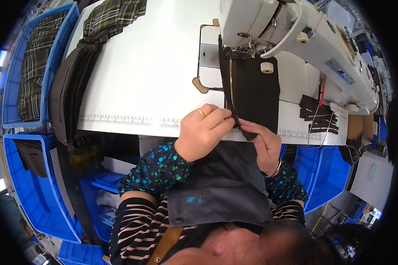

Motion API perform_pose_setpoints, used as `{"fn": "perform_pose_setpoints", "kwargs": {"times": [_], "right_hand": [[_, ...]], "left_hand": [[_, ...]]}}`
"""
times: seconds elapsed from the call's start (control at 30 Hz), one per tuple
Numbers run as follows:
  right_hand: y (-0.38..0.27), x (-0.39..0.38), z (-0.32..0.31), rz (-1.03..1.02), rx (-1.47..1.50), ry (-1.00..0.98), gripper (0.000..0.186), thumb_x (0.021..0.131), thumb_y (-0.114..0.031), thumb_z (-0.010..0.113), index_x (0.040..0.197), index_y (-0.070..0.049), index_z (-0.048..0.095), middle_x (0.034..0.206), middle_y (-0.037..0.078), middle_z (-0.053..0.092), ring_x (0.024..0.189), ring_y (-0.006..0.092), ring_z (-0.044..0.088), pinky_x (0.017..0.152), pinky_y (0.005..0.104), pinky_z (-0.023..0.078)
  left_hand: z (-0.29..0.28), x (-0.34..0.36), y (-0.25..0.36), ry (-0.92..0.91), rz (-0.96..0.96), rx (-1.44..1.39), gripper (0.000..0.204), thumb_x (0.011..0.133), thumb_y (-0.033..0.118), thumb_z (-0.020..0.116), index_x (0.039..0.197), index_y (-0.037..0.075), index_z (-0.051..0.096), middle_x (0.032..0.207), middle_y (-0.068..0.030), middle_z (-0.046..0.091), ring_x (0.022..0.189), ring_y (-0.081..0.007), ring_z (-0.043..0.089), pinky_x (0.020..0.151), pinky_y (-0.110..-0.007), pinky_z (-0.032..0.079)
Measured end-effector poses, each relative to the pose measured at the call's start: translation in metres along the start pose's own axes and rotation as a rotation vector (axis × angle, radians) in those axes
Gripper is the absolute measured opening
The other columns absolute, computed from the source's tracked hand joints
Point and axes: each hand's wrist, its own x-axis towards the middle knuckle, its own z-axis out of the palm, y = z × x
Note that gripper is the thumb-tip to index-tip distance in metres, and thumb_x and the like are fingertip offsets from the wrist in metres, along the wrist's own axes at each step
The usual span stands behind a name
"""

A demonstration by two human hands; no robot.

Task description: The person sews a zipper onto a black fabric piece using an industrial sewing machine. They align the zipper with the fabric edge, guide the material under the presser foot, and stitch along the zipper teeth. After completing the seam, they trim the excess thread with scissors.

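Dark cloth [256,88], seemingly being aligned and next needing steady feeding, was pinched nearside by left hand [206,131] and right hand [267,146].

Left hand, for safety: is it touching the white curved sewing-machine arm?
Apart. The head view shows the left hand short of the white curved sewing-machine arm, with dark fabric between.

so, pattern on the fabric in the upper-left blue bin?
Dark plaid fabric with pale lines, best in head view.
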Motion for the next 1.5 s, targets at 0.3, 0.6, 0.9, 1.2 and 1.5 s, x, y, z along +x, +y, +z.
{"fn": "perform_pose_setpoints", "kwargs": {"times": [0.3,0.6,0.9,1.2,1.5], "right_hand": [[0.031,0.012,-0.067,0.207,0.073,0.329,0.041,0.108,-0.014,0.051,0.144,0.003,0.056,0.153,0.021,0.055,0.13,0.0288,0.062,0.104,0.0381,0.052],[0.027,0.007,-0.073,-0.033,-0.465,-0.156,0.022,0.088,-0.008,0.067,0.106,0.001,0.076,0.109,0.016,0.075,0.096,0.0309,0.073,0.078,0.0409,0.06],[0.043,-0.016,-0.047,-0.351,-0.827,-0.233,0.027,0.077,-0.015,0.078,0.102,-0.004,0.078,0.117,0.013,0.073,0.107,0.0359,0.069,0.09,0.0478,0.057],[0.022,-0.013,-0.061,-0.509,-0.779,-0.122,0.016,0.075,-0.009,0.078,0.088,-0.002,0.071,0.098,0.01,0.072,0.085,0.0331,0.069,0.072,0.0432,0.058],[0.0,0.008,-0.002,-0.335,-0.757,-0.123,0.045,0.088,-0.022,0.078,0.13,-0.009,0.071,0.14,0.013,0.064,0.123,0.0327,0.064,0.109,0.0525,0.048]], "left_hand": [[-0.018,-0.004,0.007,-0.282,0.207,0.242,0.019,0.074,0.014,0.068,0.09,0.006,0.074,0.101,-0.0041,0.066,0.087,-0.0173,0.06,0.064,-0.029,0.049],[-0.012,-0.007,0.014,-0.276,0.24,0.372,0.01,0.082,0.013,0.07,0.084,0.004,0.073,0.106,-0.0093,0.068,0.086,-0.0176,0.059,0.065,-0.029,0.047],[-0.017,-0.008,0.008,-0.308,0.238,0.291,0.016,0.077,0.014,0.07,0.088,0.004,0.074,0.103,-0.0066,0.066,0.085,-0.0161,0.058,0.065,-0.027,0.047],[-0.022,-0.01,0.006,-0.27,0.163,0.216,0.017,0.077,0.016,0.066,0.088,0.004,0.073,0.098,-0.004,0.06,0.09,-0.0189,0.058,0.071,-0.031,0.048],[-0.039,-0.014,0.025,-0.549,0.046,0.294,0.024,0.082,0.018,0.071,0.101,0.004,0.075,0.089,-0.0024,0.054,0.087,-0.0191,0.057,0.072,-0.034,0.046]]}}
